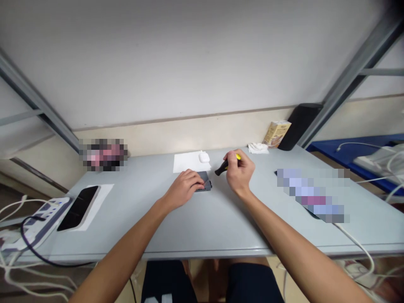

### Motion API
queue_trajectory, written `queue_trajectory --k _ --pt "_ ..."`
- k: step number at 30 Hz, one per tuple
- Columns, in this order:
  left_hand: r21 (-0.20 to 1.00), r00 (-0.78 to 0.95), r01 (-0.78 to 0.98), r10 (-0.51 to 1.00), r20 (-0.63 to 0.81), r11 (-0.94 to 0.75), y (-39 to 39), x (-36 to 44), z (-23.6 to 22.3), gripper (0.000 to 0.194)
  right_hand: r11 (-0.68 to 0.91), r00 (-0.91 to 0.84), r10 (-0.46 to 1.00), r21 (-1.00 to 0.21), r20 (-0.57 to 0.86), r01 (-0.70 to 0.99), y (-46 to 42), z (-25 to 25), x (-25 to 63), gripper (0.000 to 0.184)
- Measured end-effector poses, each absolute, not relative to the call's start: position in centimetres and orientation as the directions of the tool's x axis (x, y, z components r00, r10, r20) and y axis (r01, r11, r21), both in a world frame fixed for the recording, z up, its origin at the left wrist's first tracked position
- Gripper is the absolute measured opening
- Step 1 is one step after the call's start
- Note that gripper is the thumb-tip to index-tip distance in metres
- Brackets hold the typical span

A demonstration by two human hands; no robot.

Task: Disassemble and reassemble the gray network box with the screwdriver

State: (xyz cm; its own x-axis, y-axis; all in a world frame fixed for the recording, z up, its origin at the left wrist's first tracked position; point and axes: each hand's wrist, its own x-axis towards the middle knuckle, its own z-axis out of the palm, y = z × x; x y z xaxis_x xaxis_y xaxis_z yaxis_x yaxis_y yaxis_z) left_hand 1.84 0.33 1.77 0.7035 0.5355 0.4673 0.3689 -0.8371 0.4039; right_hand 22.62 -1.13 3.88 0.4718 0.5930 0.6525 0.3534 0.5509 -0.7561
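Note:
My left hand lies curled over a small dark grey flat box on the grey table, fingers pressing on its top. My right hand is closed round a black and yellow tool, its dark tip pointing left and down towards the box without touching it. Just behind the box lies a white sheet of paper with a small white earbud case on it.
A black phone lies on white paper at the left, beside a power strip with cables. At the back right stand a carton, a crumpled tissue and a black cylinder. A white cable runs off the right edge.

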Motion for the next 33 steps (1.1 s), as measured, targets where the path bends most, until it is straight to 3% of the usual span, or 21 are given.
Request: queue_trajectory --k 4,8,14,20,26,28,30,33 --pt "0.451 0.641 0.405 0.599 0.481 -0.795 1.1 0.8 2.3 0.021 0.527 0.54 0.608 -0.804 0.582 0.274 -0.6 3.8 22.7 0.039" --pt "0.433 0.501 0.574 0.716 0.486 -0.695 3.9 -1.1 2.7 0.019 0.459 0.594 0.662 -0.874 0.457 0.161 1.0 2.8 23.3 0.042" --pt "0.41 0.363 0.768 0.862 0.355 -0.492 8.9 -2.3 1.2 0.017 0.363 0.589 0.734 -0.928 0.339 0.082 2.8 1.2 23.8 0.048" --pt "0.41 0.401 0.751 0.851 0.34 -0.518 9.3 -2.3 -0.4 0.023 0.322 0.527 0.787 -0.942 0.32 0.092 2.9 0.6 23.8 0.047" --pt "0.38 0.35 0.773 0.841 0.412 -0.508 6.3 -2.7 3.4 0.041 0.303 0.561 0.784 -0.953 0.267 0.03 2.9 0.9 24.2 0.044" --pt "0.42 0.316 0.798 0.894 0.319 -0.432 5.0 -2.1 4.8 0.042 0.303 0.586 0.768 -0.953 0.258 0.021 3.0 1.0 24.4 0.045" --pt "0.461 0.334 0.812 0.933 0.136 -0.358 3.8 -1.4 5.5 0.048 0.303 0.606 0.754 -0.953 0.252 0.019 3.1 1.1 24.7 0.047" --pt "0.437 0.395 0.822 0.918 0.022 -0.364 2.7 -0.4 5.2 0.051 0.292 0.626 0.743 -0.956 0.237 0.015 3.1 1.3 24.9 0.048"
